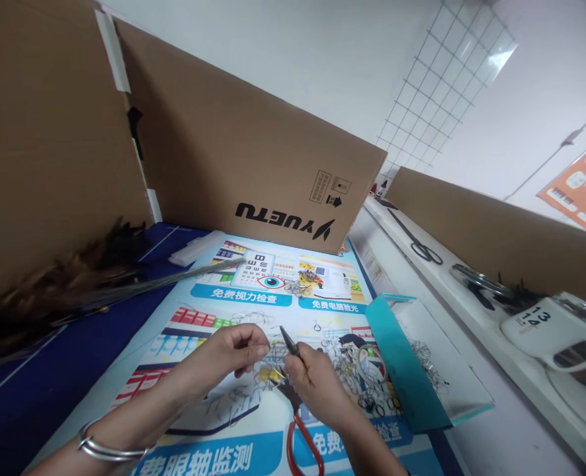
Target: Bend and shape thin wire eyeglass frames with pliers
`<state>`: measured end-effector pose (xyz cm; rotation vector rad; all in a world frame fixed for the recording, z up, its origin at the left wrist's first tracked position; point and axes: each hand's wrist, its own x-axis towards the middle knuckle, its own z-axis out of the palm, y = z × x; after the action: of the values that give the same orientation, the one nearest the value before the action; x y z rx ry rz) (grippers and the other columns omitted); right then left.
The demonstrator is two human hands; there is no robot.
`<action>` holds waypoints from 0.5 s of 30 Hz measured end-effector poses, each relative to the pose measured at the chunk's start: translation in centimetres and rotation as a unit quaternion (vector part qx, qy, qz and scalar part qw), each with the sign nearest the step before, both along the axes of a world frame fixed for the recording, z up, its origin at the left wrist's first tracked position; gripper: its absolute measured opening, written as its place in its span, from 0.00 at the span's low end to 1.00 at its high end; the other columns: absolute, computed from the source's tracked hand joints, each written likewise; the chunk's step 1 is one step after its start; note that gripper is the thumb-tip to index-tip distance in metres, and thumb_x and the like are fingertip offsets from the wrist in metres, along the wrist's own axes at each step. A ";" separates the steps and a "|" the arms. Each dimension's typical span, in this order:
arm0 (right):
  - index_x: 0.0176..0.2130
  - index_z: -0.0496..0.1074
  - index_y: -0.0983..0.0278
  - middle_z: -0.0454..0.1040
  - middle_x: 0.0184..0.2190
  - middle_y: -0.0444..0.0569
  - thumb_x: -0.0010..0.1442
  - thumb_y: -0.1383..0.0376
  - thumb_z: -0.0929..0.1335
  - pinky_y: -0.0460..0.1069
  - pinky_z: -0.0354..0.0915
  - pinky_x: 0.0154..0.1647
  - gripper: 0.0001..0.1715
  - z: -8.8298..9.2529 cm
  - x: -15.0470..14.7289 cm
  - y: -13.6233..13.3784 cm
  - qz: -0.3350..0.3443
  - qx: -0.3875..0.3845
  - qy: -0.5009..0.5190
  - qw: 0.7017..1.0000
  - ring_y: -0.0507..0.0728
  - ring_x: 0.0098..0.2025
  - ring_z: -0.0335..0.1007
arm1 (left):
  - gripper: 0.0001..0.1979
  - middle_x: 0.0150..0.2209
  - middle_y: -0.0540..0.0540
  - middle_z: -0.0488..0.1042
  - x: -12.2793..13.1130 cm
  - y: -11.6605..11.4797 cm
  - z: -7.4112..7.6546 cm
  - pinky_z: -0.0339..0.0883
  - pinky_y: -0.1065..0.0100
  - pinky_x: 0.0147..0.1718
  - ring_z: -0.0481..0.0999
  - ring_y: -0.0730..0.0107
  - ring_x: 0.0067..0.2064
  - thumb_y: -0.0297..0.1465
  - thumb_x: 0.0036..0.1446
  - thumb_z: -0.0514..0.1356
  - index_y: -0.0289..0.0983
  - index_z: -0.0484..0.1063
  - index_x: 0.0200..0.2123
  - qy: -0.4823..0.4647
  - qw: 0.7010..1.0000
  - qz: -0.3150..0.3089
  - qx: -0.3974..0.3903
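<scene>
My right hand [319, 382] is closed around a pair of pliers [289, 341], whose dark jaws point up and away; the handles are hidden in the fist. Just left of the jaws, my left hand [243, 349] is closed in a pinch, and what it holds is too thin or hidden to make out. Red-handled cutters [297, 433] lie beneath my right hand. Small bent wire pieces [233, 400] are scattered under my left hand. More wire rings [379, 396] are heaped to the right of my right hand, with a larger round ring [372, 363] among them.
A teal-edged box [464, 377] at right holds wire pieces. Cardboard panels [253, 145] stand behind the printed mat [268, 456]. Brown feather-like strands [75, 284] and long thin rods [174, 279] lie left. The right ledge carries a mug [531, 330] and scissors [422, 250].
</scene>
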<state>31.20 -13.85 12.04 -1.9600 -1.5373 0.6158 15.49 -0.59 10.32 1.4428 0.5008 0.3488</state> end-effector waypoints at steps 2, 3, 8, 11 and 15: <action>0.29 0.61 0.62 0.65 0.22 0.42 0.64 0.59 0.58 0.43 0.49 0.23 0.14 0.0 0.0 0.0 -0.001 -0.012 0.011 1.000 0.50 0.24 0.59 | 0.11 0.20 0.55 0.62 0.1 -0.1 -0.3 0.53 0.73 0.23 0.60 0.75 0.23 0.38 0.53 0.60 0.36 0.67 0.28 -0.002 1.000 -0.004 -0.007; 0.29 0.61 0.62 0.65 0.22 0.42 0.64 0.59 0.58 0.43 0.50 0.23 0.14 -0.1 0.0 0.0 0.000 -0.018 0.016 1.000 0.50 0.24 0.60 | 0.11 0.20 0.55 0.62 0.1 -0.1 -0.5 0.53 0.73 0.23 0.60 0.75 0.23 0.38 0.53 0.60 0.36 0.67 0.28 -0.003 1.000 -0.004 -0.010; 0.30 0.63 0.63 0.67 0.22 0.43 0.64 0.61 0.58 0.44 0.51 0.24 0.13 -0.3 0.1 0.2 0.003 -0.034 0.024 0.999 0.51 0.25 0.62 | 0.13 0.21 0.55 0.62 0.2 -0.3 -0.3 0.54 0.74 0.23 0.61 0.76 0.22 0.40 0.54 0.60 0.35 0.67 0.27 -0.018 0.999 -0.013 -0.040; 0.29 0.62 0.62 0.67 0.22 0.42 0.64 0.60 0.58 0.44 0.52 0.24 0.13 -0.5 0.2 0.1 0.003 -0.029 0.028 0.999 0.51 0.25 0.62 | 0.14 0.22 0.54 0.64 0.2 -0.3 -0.1 0.55 0.74 0.22 0.63 0.76 0.22 0.42 0.55 0.58 0.35 0.67 0.28 -0.030 0.996 -0.015 -0.081; 0.30 0.61 0.62 0.67 0.22 0.42 0.65 0.60 0.57 0.44 0.53 0.25 0.14 -0.4 0.2 0.1 0.014 -0.017 0.033 0.999 0.51 0.25 0.63 | 0.13 0.23 0.54 0.66 0.2 -0.1 -0.7 0.55 0.74 0.21 0.64 0.75 0.22 0.40 0.54 0.59 0.36 0.70 0.36 -0.027 0.997 -0.013 -0.070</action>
<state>31.41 -13.80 11.61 -1.9264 -1.5250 0.7164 15.67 -0.71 9.66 1.3002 0.4538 0.3238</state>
